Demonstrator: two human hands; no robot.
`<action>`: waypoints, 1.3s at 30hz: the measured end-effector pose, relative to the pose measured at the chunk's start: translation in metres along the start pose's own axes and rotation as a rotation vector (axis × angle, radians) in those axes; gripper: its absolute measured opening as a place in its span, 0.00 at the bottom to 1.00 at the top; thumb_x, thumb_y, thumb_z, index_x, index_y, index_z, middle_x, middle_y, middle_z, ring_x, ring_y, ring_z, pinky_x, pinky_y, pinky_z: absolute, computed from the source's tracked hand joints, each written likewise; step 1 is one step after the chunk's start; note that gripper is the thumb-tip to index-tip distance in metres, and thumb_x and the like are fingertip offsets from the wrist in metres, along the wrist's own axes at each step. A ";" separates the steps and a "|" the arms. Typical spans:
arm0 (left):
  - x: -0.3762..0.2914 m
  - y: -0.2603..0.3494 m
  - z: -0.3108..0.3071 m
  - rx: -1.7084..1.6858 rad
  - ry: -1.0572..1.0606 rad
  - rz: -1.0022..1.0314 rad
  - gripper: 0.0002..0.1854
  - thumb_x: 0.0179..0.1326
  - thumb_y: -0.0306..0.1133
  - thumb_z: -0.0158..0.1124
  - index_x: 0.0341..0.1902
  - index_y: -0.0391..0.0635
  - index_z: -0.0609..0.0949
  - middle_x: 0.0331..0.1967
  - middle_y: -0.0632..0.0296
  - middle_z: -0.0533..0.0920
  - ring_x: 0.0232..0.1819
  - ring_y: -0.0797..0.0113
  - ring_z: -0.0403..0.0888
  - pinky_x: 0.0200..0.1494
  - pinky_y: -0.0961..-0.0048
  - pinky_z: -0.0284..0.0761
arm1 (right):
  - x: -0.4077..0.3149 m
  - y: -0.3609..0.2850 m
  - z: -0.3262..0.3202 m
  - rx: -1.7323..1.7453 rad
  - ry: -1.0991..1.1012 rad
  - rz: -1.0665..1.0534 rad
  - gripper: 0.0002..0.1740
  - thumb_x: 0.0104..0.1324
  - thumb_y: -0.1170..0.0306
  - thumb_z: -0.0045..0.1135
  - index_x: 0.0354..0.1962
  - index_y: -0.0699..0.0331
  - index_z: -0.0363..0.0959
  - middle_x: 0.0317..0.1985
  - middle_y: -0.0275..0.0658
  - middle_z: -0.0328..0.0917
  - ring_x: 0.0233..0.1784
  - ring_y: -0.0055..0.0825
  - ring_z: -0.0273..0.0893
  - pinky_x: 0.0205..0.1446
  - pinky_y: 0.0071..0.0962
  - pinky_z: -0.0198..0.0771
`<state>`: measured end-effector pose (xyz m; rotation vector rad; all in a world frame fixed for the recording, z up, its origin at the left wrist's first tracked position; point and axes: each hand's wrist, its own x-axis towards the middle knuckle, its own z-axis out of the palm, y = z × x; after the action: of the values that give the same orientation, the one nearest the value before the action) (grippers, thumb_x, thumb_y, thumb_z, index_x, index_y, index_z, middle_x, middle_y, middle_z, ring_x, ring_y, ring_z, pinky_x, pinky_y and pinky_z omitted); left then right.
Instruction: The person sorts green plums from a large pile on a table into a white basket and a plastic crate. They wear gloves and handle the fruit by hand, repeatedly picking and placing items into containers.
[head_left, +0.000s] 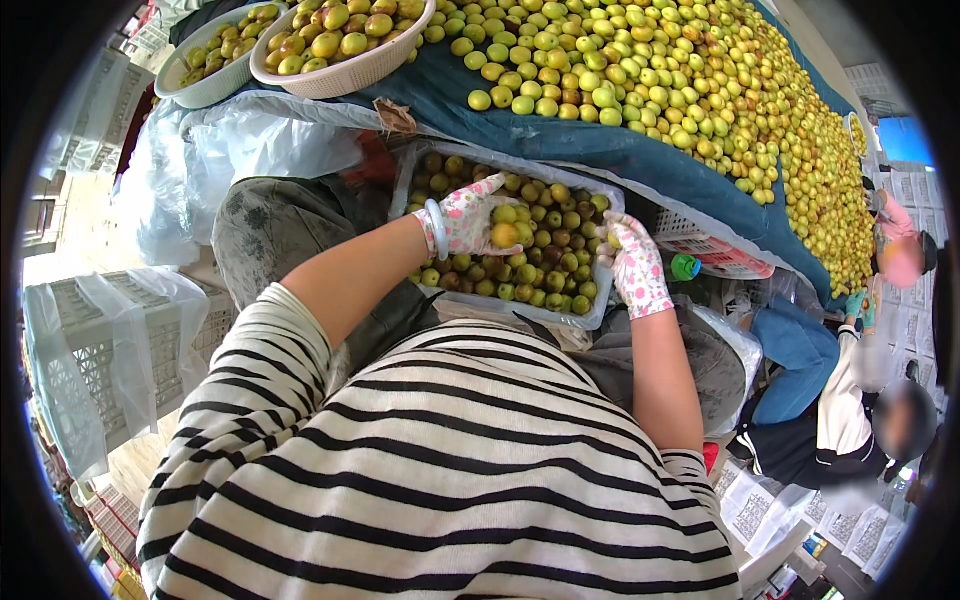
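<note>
Round yellow-green fruits, some blotched brown, fill a plastic-lined crate (609, 300) between the person's knees. My left hand (472, 217), in a pink-flowered white glove with a pale bangle at the wrist, is over the crate's left half, cupped around several fruits (505, 235). Over the crate's right rim is my right hand (630, 259) in a matching glove, its fingers curled at a yellow-green fruit (613, 240) that they partly hide. Beyond the crate a large heap of the same fruits (637, 75) lies on a blue cloth (480, 131).
A pink-beige basket (360, 77) and a pale green basket (202, 91) of fruit stand at upper left. Plastic-draped crates (112, 352) are at left. A green-capped bottle (684, 268) lies right of the crate. Two people (847, 420) (896, 240) sit along the heap's right side.
</note>
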<state>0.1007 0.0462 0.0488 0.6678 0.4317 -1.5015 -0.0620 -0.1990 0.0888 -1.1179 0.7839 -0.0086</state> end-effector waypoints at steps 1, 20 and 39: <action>0.005 -0.005 -0.005 -0.017 0.037 0.022 0.40 0.66 0.56 0.56 0.74 0.47 0.58 0.73 0.49 0.59 0.69 0.46 0.63 0.65 0.49 0.69 | 0.002 0.015 -0.009 0.017 0.035 0.025 0.13 0.69 0.69 0.55 0.50 0.60 0.74 0.37 0.36 0.79 0.29 0.23 0.77 0.31 0.22 0.75; -0.017 -0.062 -0.063 1.989 0.592 0.568 0.20 0.66 0.38 0.57 0.60 0.46 0.77 0.54 0.51 0.78 0.56 0.53 0.76 0.59 0.63 0.72 | 0.008 0.080 0.080 -1.848 -0.205 -0.040 0.30 0.70 0.60 0.51 0.68 0.55 0.59 0.65 0.44 0.66 0.64 0.44 0.70 0.62 0.43 0.70; 0.047 -0.035 -0.039 2.148 0.529 0.350 0.15 0.67 0.37 0.52 0.54 0.47 0.78 0.51 0.51 0.79 0.49 0.52 0.80 0.46 0.58 0.76 | 0.037 0.082 0.086 -1.919 -0.268 0.063 0.32 0.64 0.56 0.58 0.63 0.58 0.63 0.63 0.44 0.68 0.61 0.39 0.74 0.54 0.45 0.73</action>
<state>0.0733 0.0376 -0.0155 2.5831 -1.1653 -0.8897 -0.0161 -0.1057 0.0196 -2.7756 0.4046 1.1300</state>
